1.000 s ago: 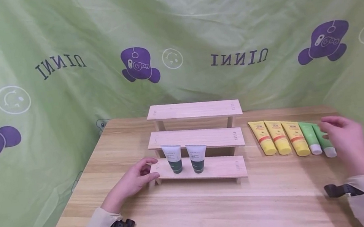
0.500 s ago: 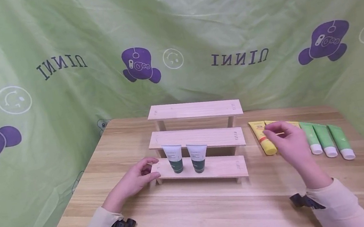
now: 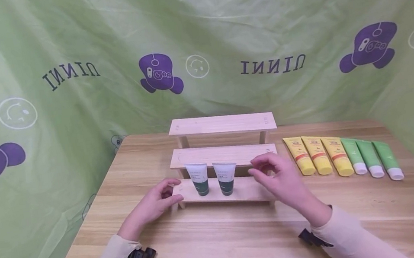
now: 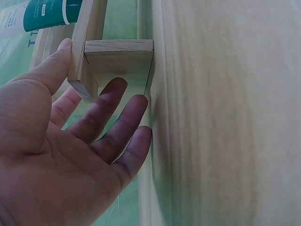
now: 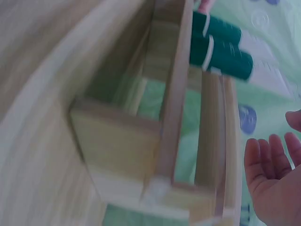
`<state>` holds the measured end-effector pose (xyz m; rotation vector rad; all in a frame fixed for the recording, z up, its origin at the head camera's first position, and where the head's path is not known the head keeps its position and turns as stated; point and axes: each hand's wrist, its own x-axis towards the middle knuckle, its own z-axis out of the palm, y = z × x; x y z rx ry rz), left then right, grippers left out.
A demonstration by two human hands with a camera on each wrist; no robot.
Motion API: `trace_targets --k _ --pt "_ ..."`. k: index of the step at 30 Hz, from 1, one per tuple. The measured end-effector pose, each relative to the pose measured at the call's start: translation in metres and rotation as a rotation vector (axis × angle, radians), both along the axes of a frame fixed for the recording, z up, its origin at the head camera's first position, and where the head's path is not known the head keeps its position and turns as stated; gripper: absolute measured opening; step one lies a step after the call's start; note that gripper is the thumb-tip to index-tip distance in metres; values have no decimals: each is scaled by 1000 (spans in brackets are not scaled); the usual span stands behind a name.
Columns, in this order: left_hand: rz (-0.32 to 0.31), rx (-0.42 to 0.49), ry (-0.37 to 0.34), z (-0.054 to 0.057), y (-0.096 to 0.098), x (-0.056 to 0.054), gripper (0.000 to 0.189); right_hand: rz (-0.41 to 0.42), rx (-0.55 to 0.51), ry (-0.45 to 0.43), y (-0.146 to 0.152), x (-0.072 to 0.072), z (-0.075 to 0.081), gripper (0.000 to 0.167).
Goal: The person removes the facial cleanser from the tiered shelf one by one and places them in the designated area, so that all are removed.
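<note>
A three-step wooden display stand (image 3: 222,123) stands on the table. On its lowest step two small white-and-dark-green squeeze tubes (image 3: 197,176) stand upright on their caps, side by side. My left hand (image 3: 155,203) holds the left end of that step between thumb and index finger; in the left wrist view the thumb (image 4: 63,59) touches the board and the other fingers extend loosely beneath. Over the right end of the same step hovers my right hand (image 3: 282,182), thumb and fingers apart, holding nothing. Bent fingers (image 5: 268,157) also show in the right wrist view.
Right of the stand lie three yellow squeeze tubes (image 3: 317,156) and three green squeeze tubes (image 3: 370,159) in a row, caps toward me. A green printed curtain (image 3: 216,23) hangs behind and beside the wooden table (image 3: 222,244).
My right hand has swept left from the green tubes, past the yellow ones, to the stand's right end. The left hand stays at the lowest step, and the tubes have not moved.
</note>
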<state>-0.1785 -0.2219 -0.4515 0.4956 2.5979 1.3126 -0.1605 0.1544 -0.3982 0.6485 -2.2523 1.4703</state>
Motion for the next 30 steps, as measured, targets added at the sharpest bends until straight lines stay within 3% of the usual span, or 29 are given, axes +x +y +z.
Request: trace_targets --k 7,17,24,30 --pt "12 -18 2 1 0 0 47 72 -99 -23 -30 2 -7 29" --pt "24 -19 6 3 0 2 46 71 -232 -135 -54 3 -5 31" --pt "23 -17 6 3 1 0 46 55 -268 -104 -56 6 -7 25" --pt "27 -5 0 1 0 0 47 77 -313 -44 -55 9 -7 29"
